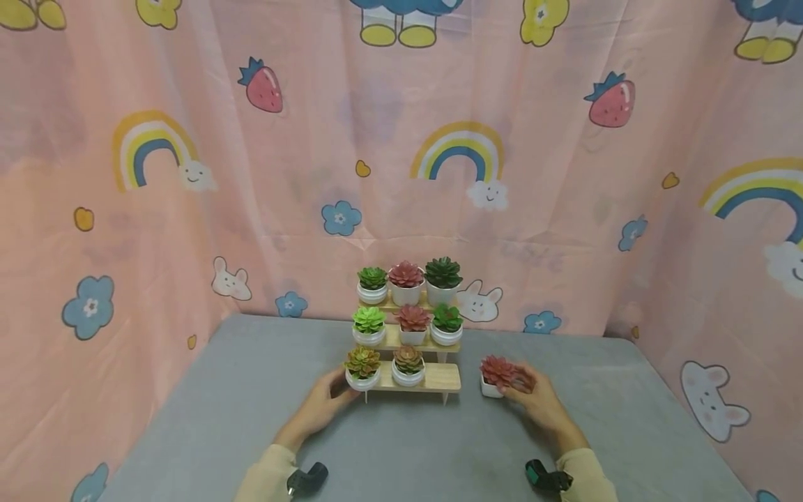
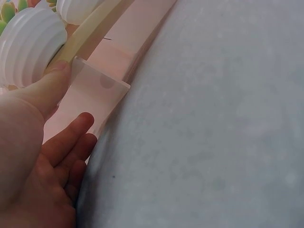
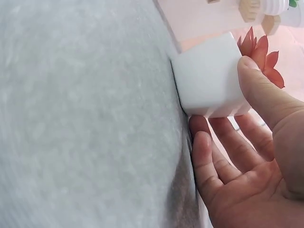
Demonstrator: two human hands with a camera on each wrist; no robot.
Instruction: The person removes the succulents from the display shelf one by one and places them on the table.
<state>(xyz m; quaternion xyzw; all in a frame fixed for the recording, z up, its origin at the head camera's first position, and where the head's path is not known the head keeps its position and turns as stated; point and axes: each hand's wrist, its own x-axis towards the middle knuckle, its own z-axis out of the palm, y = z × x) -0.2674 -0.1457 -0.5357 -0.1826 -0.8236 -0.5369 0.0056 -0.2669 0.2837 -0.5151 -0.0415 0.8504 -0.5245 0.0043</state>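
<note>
- At the far left, our left hand point(image 1: 323, 404) has its thumb on the end of the lowest board of the wooden stand point(image 1: 444, 378), with the fingers we can see loosely bent and apart below; whether a hidden finger pinches from behind, we cannot tell. A light touch should steady it; we'd avoid pushing sideways.
- Right beside that thumb sits the yellow-green succulent point(image 1: 362, 361) in its ribbed white pot, so we should mind our knuckles there.
- Next along the same board comes the brownish succulent point(image 1: 408, 359); beyond it, the board's right end is bare.
- Right of the stand and apart from it, the red succulent point(image 1: 497, 371) in its square white pot point(image 1: 491, 390) appears to stand upright on the grey table point(image 1: 401, 453). We'd do best to carry it by the pot, since the leaves could bend or pull loose.
- Farthest right, our right hand point(image 1: 538, 401) pinches that pot, thumb on one wall and fingertips against another. The grip seems sound; if we lift, we should keep the base level and clear the neighbouring pots.
</note>
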